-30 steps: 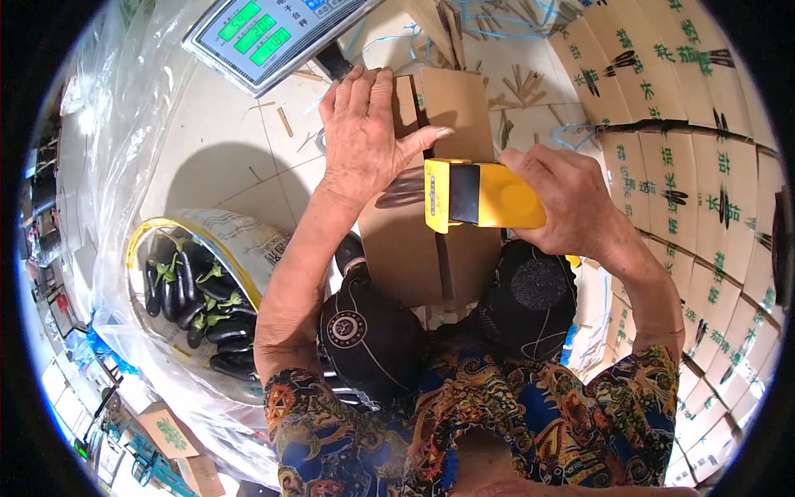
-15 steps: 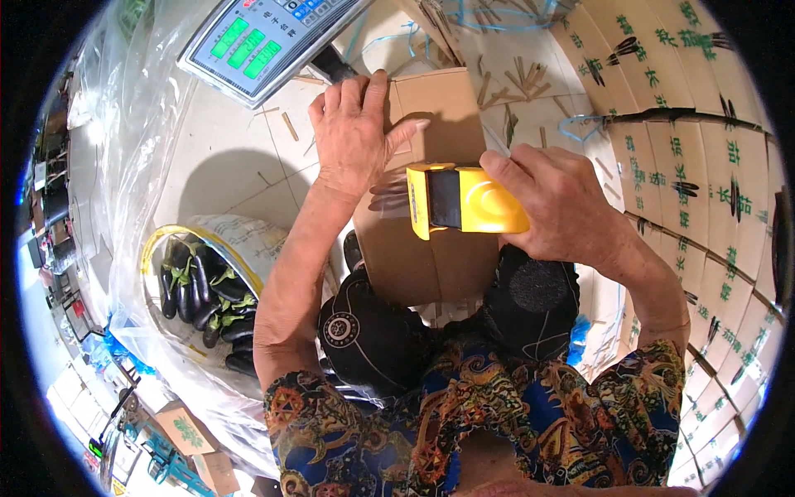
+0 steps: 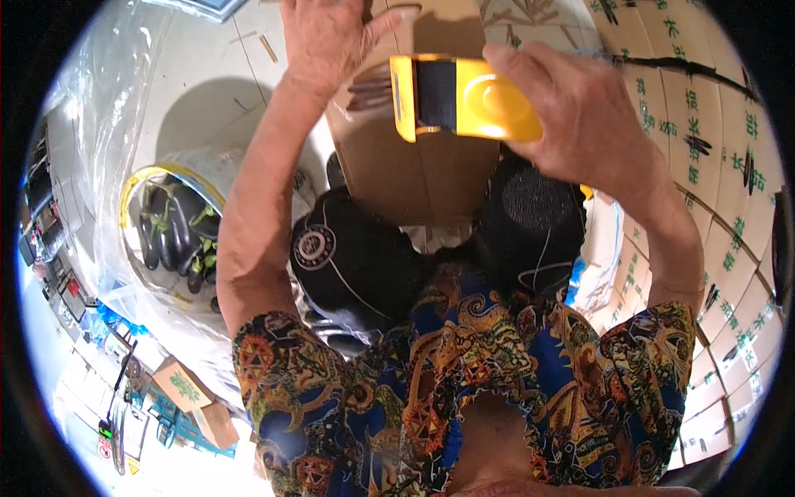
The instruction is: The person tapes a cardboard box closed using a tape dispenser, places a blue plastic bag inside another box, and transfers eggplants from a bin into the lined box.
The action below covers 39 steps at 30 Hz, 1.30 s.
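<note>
A brown cardboard box (image 3: 406,182) lies between my knees. My left hand (image 3: 327,41) rests on its far left part, thumb stretched to the right; the fingertips are cut off by the upper edge of the view. Over the box my right hand (image 3: 588,108) grips a yellow tape dispenser (image 3: 501,103) with a black middle part. The dispenser lies across the box's width, and I cannot tell whether it touches the cardboard. No tape strip can be made out.
On the left, a yellow-rimmed container (image 3: 132,178) holds several eggplants (image 3: 178,219), with clear plastic sheeting (image 3: 91,166) beside it. Stacked cardboard cartons (image 3: 696,157) form a wall on the right. A scale's edge (image 3: 203,7) shows at the top; cardboard scraps (image 3: 526,12) litter the floor.
The view has tilted, so hands, box and dispenser sit higher in it and the scale is mostly out of view. My right hand keeps hold of the dispenser over the box.
</note>
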{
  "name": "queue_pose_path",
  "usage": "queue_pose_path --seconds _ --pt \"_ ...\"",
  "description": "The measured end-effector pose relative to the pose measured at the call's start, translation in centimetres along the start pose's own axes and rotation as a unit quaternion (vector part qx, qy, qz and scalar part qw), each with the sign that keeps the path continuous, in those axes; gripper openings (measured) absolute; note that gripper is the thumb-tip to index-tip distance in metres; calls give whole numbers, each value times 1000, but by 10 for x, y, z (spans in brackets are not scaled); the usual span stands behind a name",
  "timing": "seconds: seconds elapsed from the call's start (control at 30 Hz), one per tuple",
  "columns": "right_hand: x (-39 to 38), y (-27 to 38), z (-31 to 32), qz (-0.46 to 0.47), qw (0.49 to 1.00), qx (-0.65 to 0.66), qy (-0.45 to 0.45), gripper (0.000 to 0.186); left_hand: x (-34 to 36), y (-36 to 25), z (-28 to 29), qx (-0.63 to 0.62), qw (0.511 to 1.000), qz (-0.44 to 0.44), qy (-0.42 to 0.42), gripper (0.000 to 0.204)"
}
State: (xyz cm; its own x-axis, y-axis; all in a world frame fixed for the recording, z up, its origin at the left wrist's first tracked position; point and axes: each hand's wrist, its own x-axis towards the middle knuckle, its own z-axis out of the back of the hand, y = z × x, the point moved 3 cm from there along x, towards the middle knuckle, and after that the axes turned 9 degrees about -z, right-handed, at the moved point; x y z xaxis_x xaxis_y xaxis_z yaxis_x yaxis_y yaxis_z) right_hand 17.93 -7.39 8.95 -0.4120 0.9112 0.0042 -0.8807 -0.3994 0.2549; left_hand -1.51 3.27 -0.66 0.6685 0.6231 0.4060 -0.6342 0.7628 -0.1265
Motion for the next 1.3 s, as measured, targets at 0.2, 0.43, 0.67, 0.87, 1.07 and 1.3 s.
queue_pose_path --seconds 0.2,0.43,0.67,0.87,1.07,1.3 --pt "9 6 14 28 999 0 44 62 -8 0 3 18 1000 2 -23 49" --pt "11 3 12 67 997 -3 27 50 -5 -5 2 14 999 0 -35 50" --pt "11 2 12 49 995 87 28 48 -7 -2 -1 12 999 1 -48 47" --pt "6 -3 -1 37 999 4 -4 42 -5 4 -6 -14 999 14 -28 44" --pt "8 -12 0 25 999 9 37 58 -4 9 -1 -30 999 27 -17 44" --pt "-9 -51 -26 3 995 43 87 60 -7 11 2 -47 998 37 -17 45"
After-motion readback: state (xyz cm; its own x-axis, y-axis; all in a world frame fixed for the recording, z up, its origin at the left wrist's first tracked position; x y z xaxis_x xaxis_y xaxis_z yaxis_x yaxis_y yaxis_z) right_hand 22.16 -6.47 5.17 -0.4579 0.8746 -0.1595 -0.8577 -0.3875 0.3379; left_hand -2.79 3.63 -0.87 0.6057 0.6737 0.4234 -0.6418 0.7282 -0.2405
